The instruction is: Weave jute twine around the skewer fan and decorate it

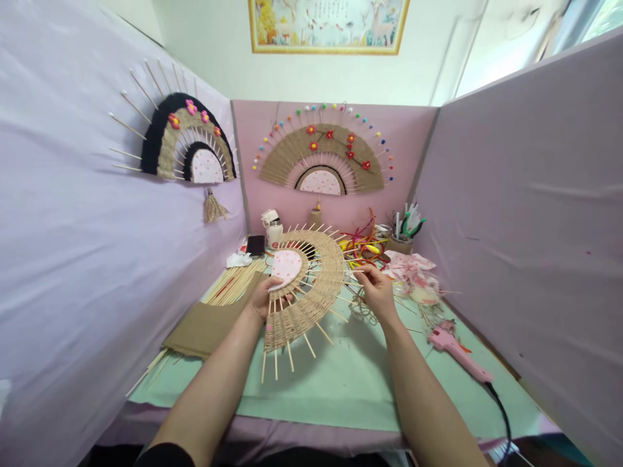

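My left hand [265, 295] is closed around the inner part of a woven fan [324, 279], by its half-round centre [286, 267] covered in pink-dotted white cloth. The fan is held tilted above the table, with bare thin sticks poking out all round its tan twine weave. At its right edge, my right hand [378, 293] has thumb and fingers pinched at the end of a thin stick [357, 271]. Loose twine [363, 310] hangs in loops just below those fingers; whether they also grip it is unclear.
A pink glue gun [460, 355] lies at right, its cord running off the front. Brown card [209, 327] and thin sticks [233, 283] lie at left. Behind are a white bottle [272, 228], coloured pipe cleaners [363, 243] and a tool pot [400, 244]. Finished fans [277, 155] hang on partitions.
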Demonstrator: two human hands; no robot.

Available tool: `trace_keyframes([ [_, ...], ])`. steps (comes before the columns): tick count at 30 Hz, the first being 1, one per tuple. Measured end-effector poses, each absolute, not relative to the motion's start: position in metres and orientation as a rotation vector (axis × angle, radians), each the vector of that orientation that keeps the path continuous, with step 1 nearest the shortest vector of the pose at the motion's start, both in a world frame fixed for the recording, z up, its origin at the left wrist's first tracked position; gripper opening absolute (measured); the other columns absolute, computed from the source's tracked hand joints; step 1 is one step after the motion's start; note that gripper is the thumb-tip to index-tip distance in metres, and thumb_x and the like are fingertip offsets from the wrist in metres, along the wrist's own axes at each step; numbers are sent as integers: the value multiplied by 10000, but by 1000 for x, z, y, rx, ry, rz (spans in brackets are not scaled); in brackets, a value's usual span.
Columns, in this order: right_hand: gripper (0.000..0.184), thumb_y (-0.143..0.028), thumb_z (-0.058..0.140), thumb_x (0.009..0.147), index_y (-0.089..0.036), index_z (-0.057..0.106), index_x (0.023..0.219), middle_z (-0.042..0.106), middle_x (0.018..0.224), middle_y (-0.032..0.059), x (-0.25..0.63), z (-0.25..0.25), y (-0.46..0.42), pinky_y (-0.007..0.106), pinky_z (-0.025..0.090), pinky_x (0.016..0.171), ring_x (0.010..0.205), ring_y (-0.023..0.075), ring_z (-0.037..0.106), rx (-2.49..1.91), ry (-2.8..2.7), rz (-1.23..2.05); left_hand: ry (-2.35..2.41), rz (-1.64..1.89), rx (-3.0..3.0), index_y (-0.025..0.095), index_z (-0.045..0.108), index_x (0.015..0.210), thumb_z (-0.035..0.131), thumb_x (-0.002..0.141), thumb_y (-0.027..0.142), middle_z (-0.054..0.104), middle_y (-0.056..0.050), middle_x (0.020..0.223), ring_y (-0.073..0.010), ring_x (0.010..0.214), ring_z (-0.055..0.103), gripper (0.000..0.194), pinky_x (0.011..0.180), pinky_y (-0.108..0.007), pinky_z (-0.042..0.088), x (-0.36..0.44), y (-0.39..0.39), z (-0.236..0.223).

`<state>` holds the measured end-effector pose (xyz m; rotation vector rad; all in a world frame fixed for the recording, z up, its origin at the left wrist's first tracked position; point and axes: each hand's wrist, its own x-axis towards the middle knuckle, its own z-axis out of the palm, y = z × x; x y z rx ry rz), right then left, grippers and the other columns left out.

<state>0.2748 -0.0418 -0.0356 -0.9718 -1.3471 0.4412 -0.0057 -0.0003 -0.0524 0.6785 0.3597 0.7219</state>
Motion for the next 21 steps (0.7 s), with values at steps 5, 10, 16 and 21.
trace_keyframes([
  [5,136,-299,548,816,-195,636,809,608,782,47,284,-29,-46,315,427,698,745,181,552,-981,-1490,52,341,688,704,33,597,1086,445,720,215,649,-123,605,-170,515,609,436,390,-190,421,-9,3,-54],
  [10,156,-314,523,840,-200,621,797,614,768,53,290,-24,-48,334,434,703,747,192,559,-1008,-1419,-109,389,674,685,39,612,1053,438,716,200,638,-121,594,-169,505,608,412,363,-178,412,-9,2,-53],
  [16,159,-319,522,837,-193,616,810,609,772,51,291,-23,-50,323,432,684,733,184,555,-1017,-1359,-112,395,661,698,60,600,1090,452,708,185,658,-127,666,-163,496,602,428,369,-189,421,-10,0,-52],
  [21,167,-336,551,815,-189,612,765,610,741,38,289,-23,-51,306,425,670,702,174,547,-1033,-1325,-43,372,608,705,37,569,1136,452,705,186,675,-157,733,-172,513,618,471,370,-191,430,-11,0,-51],
])
